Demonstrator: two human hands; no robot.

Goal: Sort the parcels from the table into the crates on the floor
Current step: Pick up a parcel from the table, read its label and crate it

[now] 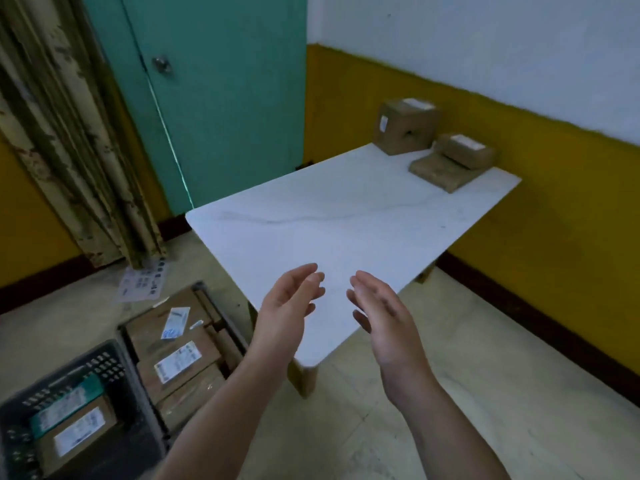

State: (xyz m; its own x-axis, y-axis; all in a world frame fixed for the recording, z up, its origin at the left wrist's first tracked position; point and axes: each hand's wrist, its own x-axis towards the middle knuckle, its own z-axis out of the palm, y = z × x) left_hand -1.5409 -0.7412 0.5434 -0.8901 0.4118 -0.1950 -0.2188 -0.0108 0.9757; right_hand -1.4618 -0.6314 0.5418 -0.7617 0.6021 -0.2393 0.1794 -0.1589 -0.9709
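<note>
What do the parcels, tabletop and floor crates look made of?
Parcels: plain brown cardboard, matte, with white paper labels, going by the colour and the creased edges. Tabletop: white and smooth with a slight sheen and faint grey veins. It could be marble-look laminate or stone; I cannot tell which. Crates: dark moulded plastic, judging by the perforated grid walls.

Both forearms (214, 410), the left hand (287, 306) and the right hand (384, 317) are bare, wrists and fingers alike.
</note>
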